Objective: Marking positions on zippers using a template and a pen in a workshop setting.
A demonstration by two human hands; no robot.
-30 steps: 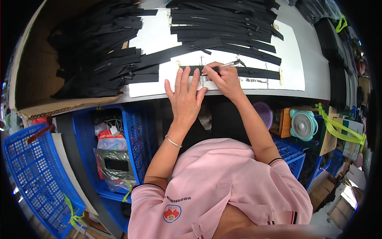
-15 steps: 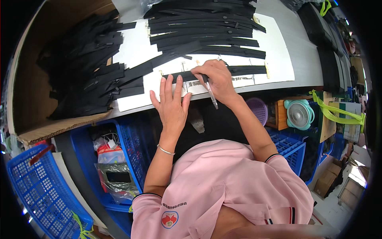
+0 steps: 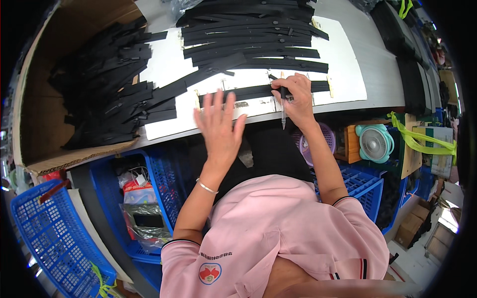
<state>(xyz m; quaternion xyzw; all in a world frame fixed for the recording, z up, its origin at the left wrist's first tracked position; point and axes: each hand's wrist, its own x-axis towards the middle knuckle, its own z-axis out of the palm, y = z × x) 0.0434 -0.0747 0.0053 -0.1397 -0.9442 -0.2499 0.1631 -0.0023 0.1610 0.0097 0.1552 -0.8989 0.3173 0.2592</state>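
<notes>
Fingers (image 3: 293, 83) of our right hand (image 3: 297, 97) are curled together, pinching one slim pen (image 3: 283, 110) with a clear barrel and dark top, its tip hanging down past the front edge of the worktop (image 3: 382, 74). The same hand rests on one long black strip (image 3: 258, 91), flat and matte like rubber or woven tape, lying crosswise on a white sheet (image 3: 343, 64) near that front edge. Our left hand (image 3: 219, 130) hovers open over the edge just left of it, five fingers (image 3: 217, 102) spread wide and holding nothing; one thin silver bangle (image 3: 206, 186) circles its wrist.

Behind the single strip we see one stack of similar black strips (image 3: 248, 35), too many to count, laid roughly parallel, some with small studs or slots. To the left a second, looser pile of black strips (image 3: 107, 92) fans out over a brown cardboard sheet (image 3: 44, 99). Small tan marks sit along the white sheet's near edge.

Below the worktop we count at least three blue plastic crates (image 3: 54, 238) with lattice walls, one holding bagged oddments. To the right are one round lilac basket (image 3: 325, 139), one small teal fan (image 3: 375, 143) and yellow-green straps (image 3: 417, 141). We wear a pink collared shirt (image 3: 278, 238).
</notes>
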